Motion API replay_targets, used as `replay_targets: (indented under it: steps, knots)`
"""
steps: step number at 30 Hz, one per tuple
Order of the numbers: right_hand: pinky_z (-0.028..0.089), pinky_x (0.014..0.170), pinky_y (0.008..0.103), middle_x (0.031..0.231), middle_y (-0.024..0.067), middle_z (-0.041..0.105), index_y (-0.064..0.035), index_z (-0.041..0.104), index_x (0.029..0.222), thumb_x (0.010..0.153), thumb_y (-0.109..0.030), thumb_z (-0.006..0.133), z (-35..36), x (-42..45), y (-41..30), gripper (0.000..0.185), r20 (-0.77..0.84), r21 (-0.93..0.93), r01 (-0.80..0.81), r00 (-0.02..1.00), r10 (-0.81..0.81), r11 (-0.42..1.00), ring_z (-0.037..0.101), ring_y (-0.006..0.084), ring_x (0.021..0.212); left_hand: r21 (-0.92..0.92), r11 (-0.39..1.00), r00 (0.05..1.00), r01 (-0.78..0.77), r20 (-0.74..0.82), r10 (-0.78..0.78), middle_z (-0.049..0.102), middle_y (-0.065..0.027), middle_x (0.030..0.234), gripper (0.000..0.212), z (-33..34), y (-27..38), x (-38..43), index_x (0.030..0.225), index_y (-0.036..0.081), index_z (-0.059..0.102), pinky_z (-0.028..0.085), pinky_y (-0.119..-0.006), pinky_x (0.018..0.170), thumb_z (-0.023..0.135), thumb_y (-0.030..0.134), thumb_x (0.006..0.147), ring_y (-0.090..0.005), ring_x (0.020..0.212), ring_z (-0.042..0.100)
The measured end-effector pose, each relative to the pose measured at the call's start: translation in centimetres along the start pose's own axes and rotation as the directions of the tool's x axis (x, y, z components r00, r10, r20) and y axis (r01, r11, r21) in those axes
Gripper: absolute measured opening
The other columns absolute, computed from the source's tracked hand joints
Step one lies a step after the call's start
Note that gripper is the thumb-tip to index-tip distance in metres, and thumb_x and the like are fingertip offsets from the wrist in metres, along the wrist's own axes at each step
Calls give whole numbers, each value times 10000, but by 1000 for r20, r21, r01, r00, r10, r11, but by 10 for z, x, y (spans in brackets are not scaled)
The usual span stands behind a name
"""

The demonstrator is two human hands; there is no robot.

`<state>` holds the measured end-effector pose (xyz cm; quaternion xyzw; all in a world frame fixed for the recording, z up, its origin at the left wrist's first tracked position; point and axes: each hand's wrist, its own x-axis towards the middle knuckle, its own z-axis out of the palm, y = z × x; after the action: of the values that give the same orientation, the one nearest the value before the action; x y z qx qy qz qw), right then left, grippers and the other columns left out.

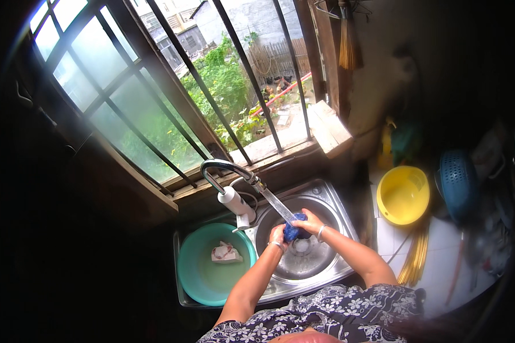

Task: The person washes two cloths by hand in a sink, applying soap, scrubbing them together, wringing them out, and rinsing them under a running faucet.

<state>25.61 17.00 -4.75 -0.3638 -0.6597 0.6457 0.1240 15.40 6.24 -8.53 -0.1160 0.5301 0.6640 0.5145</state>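
Note:
Over the round stainless-steel sink basin (326, 257), my left hand (278, 235) and my right hand (311, 223) hold a wet blue cloth (291, 232) between them. Water (279, 203) streams from the tap (223, 165) onto the cloth and my right fingers. Each wrist wears a pale bangle. Below the cloth the drain strainer (301, 247) shows at the basin's bottom. To the left, a green plastic basin (189, 274) holds shallow cloudy water and a pale object with reddish marks (225, 253), which I cannot identify for certain.
Behind the sink is a barred window (257, 81) with a wooden block (328, 128) on its sill. On the white-tiled counter (440, 253) at right stand a yellow plastic bowl (403, 201), a bristle brush (415, 257) and a blue colander (457, 184). A similar brush (346, 43) hangs above.

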Motion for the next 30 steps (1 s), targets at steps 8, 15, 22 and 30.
replay_targets:
  steps: [8,15,22,30]
  knots:
    - [467,712,258,875,101,611,27,568,988,677,-231,699,1,-8,-7,425,83,113,-74,994,65,991,570,137,792,-182,977,988,110,-85,-127,582,-84,949,543,3,-3,-19,1067,114,507,479,-419,751,381,582,822,-259,880,566]
    - [451,718,245,855,65,605,22,576,928,696,-61,607,21,15,-43,249,104,238,103,986,-131,966,551,117,781,-128,972,979,199,73,-191,564,-109,1049,627,-1,35,-15,1119,113,488,479,-434,727,324,632,809,-288,900,568]
    - [412,811,234,963,60,590,-13,548,1059,746,-107,605,30,11,-36,332,351,214,-148,934,65,966,550,123,880,-387,911,982,142,172,-80,580,-130,1011,416,-5,17,9,1062,72,517,458,-463,822,352,413,891,-286,893,582]
    - [358,675,253,763,-20,530,-121,542,907,724,-471,619,17,6,-33,402,230,14,-310,926,299,950,492,97,713,45,982,983,-182,46,180,565,-89,931,407,-1,28,2,1071,8,507,470,-313,743,550,-5,666,-175,811,558]
